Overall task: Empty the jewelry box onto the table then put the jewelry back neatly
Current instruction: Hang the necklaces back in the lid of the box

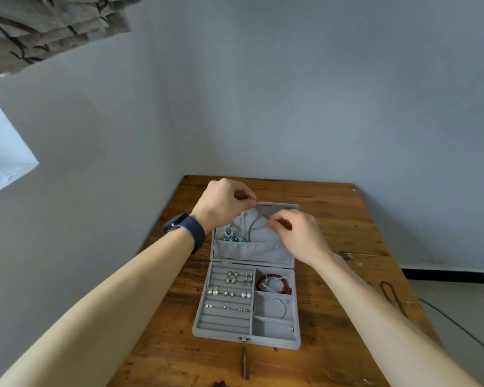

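Both hands pinch thin necklace cord (262,212) over jewelry box lid (242,219), frame centre: left hand (224,203) at upper-left end, right hand (299,236) lower-right; slack hangs toward lid pocket (252,252).

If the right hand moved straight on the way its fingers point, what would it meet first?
Likely the left hand, just across the thin chain both hands pinch; depth is unclear.
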The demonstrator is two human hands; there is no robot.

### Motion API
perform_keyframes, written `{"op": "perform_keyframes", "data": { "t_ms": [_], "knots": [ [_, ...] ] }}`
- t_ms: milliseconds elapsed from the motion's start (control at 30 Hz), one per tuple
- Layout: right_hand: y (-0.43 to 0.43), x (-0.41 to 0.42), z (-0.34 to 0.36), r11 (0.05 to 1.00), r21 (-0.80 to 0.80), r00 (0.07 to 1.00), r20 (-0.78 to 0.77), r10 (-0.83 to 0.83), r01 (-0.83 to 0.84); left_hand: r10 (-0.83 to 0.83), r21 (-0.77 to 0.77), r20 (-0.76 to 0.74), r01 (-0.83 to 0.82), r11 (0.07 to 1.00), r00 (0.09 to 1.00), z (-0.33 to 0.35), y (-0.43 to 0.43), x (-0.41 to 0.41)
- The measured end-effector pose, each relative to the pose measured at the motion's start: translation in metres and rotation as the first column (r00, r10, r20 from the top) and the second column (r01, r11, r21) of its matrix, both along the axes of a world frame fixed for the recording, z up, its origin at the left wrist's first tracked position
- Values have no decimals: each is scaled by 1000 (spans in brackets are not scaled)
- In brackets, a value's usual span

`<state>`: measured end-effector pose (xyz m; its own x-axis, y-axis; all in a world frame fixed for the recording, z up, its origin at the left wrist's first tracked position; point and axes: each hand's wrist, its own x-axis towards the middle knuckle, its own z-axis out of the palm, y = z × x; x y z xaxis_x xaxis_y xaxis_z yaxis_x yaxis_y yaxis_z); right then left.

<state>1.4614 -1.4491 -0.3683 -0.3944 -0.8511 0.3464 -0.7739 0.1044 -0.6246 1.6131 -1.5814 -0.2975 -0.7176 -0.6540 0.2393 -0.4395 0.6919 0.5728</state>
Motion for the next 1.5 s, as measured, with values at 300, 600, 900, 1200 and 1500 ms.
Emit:
{"op": "perform_keyframes", "data": {
  "t_ms": [300, 600, 900, 1200, 1500],
  "knots": [
    [-9, 12, -22, 980, 174, 989, -131, -71, 93, 86, -419, 233, 20, 908, 969, -35, -4, -10],
    [-18, 4, -26, 986, 142, 988, -140, -71, 91, -3, -317, 260, 88, 944, 966, -48, -16, -23],
    [-33, 10, -24, 937, 66, 935, -121, -333, 342, 102, -441, 174, -15, 898, 979, -55, -13, -25],
    [-30, 18, -28, 917, 71, 914, -142, -380, 392, 133, -478, 110, -64, 876, 985, -61, -14, -26],
    [-26, 18, -46, 967, 88, 896, -405, -183, 237, 64, -389, 119, -12, 921, 991, -60, -20, -21]
  ]
}}
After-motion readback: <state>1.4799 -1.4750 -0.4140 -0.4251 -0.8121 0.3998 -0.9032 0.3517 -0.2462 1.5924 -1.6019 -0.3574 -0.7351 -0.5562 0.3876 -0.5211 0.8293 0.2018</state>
